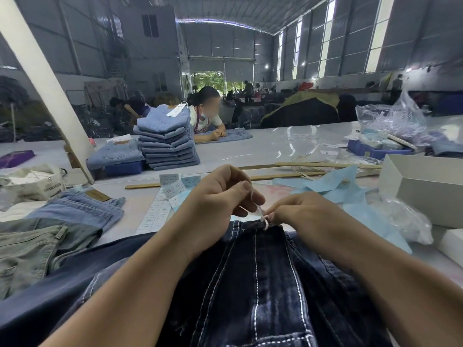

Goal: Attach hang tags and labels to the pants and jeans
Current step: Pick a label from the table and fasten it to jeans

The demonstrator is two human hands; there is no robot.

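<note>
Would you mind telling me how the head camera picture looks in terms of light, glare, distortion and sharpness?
Head view: even daylight comes from the tall windows and the open doorway, which is blown out; glare streaks the table; wide-angle distortion tilts the white pillar; the left hand, right hand and dark jeans are fairly sharp; the distant workers are soft.

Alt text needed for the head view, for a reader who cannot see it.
Both hands, left hand and right hand, pinch a thin white string at the waistband of dark jeans on a table. Paper labels lie beyond; stacked light-blue jeans stand farther back.
</note>
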